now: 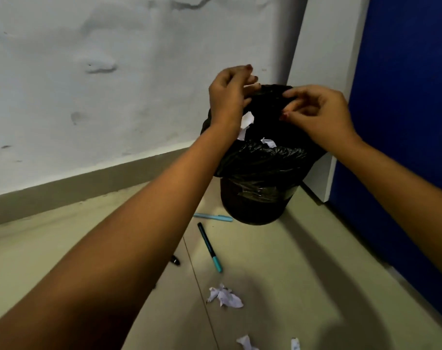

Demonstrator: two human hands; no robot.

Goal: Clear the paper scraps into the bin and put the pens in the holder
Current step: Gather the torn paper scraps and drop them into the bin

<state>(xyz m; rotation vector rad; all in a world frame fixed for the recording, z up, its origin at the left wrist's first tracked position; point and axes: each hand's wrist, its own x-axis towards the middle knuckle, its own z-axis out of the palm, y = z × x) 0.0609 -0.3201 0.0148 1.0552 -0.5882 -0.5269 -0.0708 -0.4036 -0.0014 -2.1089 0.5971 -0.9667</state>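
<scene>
Here both hands, left hand (227, 97) and right hand (320, 114), grip the bin liner (265, 157); no writing readable.

Both bare forearms reach forward and up, converging. The left hand (227, 97) curls palm-down, fingers bent — the right hand (320, 114) mirrors it, thumb and fingertips pinched together.

Bin (255, 203): black, round, upright on the floor, lined with a black bag (262, 157).
Scraps in bag (247, 120): white, a few visible.
Scraps on floor (225, 296): crumpled, white, scattered.
Pens: light blue one (213, 217) by the bin's base; black, teal-capped one (209, 247) nearby.
</scene>
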